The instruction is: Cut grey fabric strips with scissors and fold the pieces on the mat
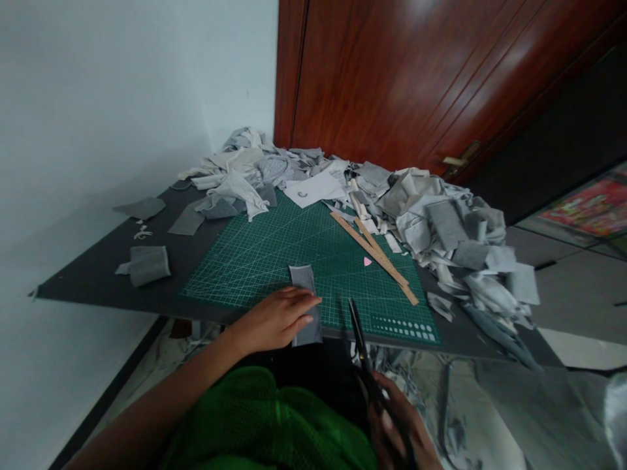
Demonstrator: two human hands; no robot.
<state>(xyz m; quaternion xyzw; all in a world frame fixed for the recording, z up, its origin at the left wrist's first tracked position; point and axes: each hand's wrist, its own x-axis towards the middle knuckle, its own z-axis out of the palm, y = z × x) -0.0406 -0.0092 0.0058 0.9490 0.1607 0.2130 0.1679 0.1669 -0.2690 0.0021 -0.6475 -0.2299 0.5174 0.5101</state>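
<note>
My left hand [278, 318] lies flat, fingers stretched out, across a grey fabric strip [307, 333] at the front edge of the green cutting mat [235, 261]. The strip's upper end shows above my fingers and its lower end below them; its middle is covered. In my right hand [399, 421], low in front of the table edge, is a pair of black-handled scissors [360, 339]. Their blades point up and away, over the mat's front edge, to the right of the strip and apart from it. The blades look close together.
Wooden rulers [377, 254] and a small pink heart-shaped piece [367, 261] lie on the mat. Heaped fabric scraps [431, 215] line the table's back and right side. A folded grey piece [149, 266] rests at left. More scraps [406, 378] litter the floor below.
</note>
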